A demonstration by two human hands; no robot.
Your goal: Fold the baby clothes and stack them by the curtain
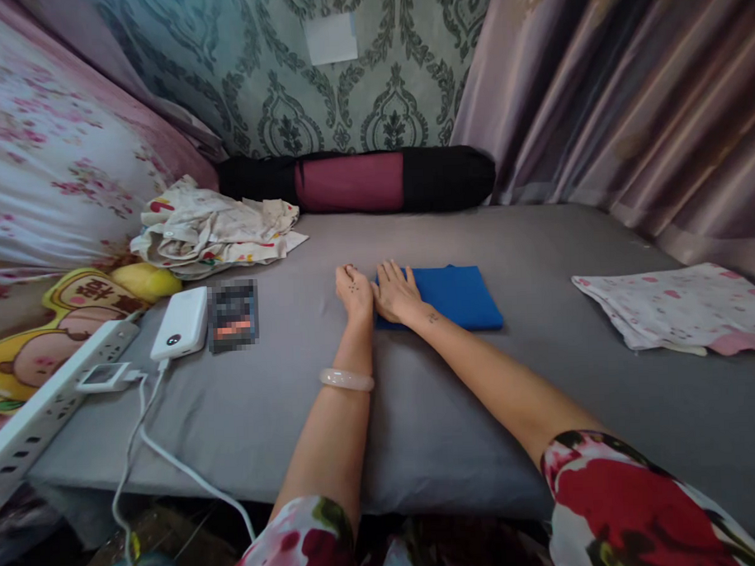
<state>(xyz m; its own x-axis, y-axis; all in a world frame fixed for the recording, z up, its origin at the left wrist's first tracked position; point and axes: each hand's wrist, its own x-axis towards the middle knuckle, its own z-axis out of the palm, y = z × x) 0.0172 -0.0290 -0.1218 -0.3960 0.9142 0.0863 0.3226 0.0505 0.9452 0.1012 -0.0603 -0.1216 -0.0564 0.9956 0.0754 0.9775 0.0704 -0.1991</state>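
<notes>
A flat blue folded cloth (458, 298) lies on the grey-covered surface in front of me. My right hand (396, 295) rests palm down on its left end, fingers stretched out and close together. Just left of the cloth's edge, beside my right hand, is my left hand (355, 294), turned partly on its side with the fingers curled. Whether anything is inside those curled fingers is hidden from this angle. A pale bangle (347, 380) circles my left wrist.
A patterned folded cloth (681, 305) lies at right, crumpled printed fabric (214, 227) at back left. A black and maroon bolster (349, 183) lines the wall. On the left are a white power bank (181, 323), a blurred-out item (233, 314), a power strip (53, 402) and cables.
</notes>
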